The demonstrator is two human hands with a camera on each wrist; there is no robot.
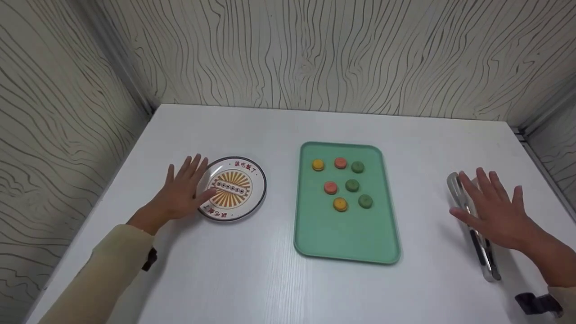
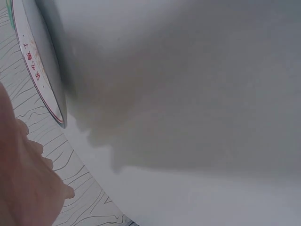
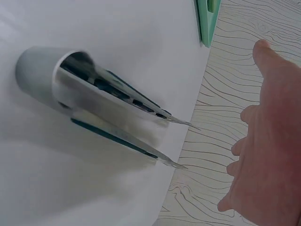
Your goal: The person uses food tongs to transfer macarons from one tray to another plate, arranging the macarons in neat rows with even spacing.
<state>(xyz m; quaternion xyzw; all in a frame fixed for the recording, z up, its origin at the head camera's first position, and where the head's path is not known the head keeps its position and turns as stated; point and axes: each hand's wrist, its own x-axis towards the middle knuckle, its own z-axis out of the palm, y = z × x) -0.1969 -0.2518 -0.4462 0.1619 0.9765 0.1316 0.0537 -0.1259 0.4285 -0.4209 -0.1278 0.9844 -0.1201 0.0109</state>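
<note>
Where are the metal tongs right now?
In the head view, the metal tongs lie on the white table, right of the green tray, just under the open right hand.

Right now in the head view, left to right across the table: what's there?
Left hand → patterned plate → green tray with seven macarons → metal tongs, right hand over them.
</note>
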